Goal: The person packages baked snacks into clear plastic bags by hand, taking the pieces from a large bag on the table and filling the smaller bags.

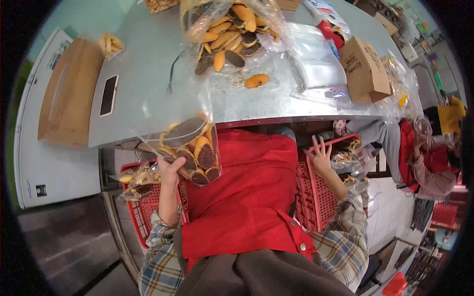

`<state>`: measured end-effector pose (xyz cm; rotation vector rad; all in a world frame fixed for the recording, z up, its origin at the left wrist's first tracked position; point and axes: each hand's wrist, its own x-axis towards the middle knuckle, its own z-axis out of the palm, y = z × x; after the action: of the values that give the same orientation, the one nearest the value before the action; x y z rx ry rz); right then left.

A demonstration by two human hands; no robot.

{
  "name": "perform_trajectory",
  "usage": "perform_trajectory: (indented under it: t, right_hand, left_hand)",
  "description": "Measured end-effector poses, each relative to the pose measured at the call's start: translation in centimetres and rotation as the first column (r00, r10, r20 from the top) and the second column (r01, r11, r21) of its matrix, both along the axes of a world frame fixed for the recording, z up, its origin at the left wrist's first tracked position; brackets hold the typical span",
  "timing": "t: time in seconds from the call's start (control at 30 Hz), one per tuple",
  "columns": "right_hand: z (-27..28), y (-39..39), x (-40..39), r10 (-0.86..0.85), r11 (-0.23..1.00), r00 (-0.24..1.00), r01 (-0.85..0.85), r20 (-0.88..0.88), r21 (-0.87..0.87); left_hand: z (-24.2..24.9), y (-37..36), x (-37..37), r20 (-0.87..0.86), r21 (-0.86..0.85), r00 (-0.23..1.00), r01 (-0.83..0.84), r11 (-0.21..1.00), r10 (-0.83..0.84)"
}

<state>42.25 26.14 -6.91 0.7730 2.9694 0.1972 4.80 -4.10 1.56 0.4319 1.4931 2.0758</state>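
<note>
My left hand (170, 171) grips a transparent plastic bag (197, 153) part-filled with oval cookies, each with a dark chocolate-coloured face. The bag hangs in front of my red apron (242, 182), and its loose upper part rises over the table edge. Spread fingers show on my right hand (322, 159), which is at the rim of the right red basket (307, 197) with nothing in its grasp. Packed bags of snacks (348, 155) lie in that basket. On my left, another red basket (143, 209) holds more bagged snacks (140, 178).
On the metal table (143, 59) lie a big open bag of cookies (232, 39), one loose cookie (256, 81), a phone (109, 95), stacked plastic bags (318, 59) and a cardboard box (364, 69). A white freezer (64, 167) stands left. Another person (429, 163) is at the right.
</note>
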Motion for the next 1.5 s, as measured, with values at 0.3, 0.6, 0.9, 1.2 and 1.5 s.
perform_trajectory:
  t: [0.3,0.6,0.9,1.2,1.5]
  right_hand:
    - [14.2,-7.5,-20.2,-0.307,0.067,0.679,-0.683,-0.667,-0.727]
    - [12.1,-9.8,-22.1,-0.206,0.425,0.702,-0.563,-0.682,-0.708]
    - [11.9,-11.1,-22.4,-0.322,0.362,0.526,-0.700,-0.787,-0.616]
    - [12.5,-10.4,-22.1,-0.328,0.424,0.503,-0.678,-0.800,-0.600]
    - [12.6,-10.5,-23.1,-0.493,0.515,0.423,-0.563,-0.760,-0.647]
  left_hand:
    - [2.5,1.2,4.8,-0.148,-0.039,0.962,0.225,0.974,-0.229]
    - [0.8,-3.7,4.0,-0.281,-0.289,0.845,0.378,0.880,-0.455]
    - [4.4,1.3,-4.7,-0.575,-0.089,0.740,0.366,0.926,-0.348]
    - [5.9,6.1,-4.7,-0.835,-0.118,0.447,0.425,0.897,-0.322]
    - [13.5,0.1,1.4,-0.956,0.034,0.279,-0.201,0.979,0.090]
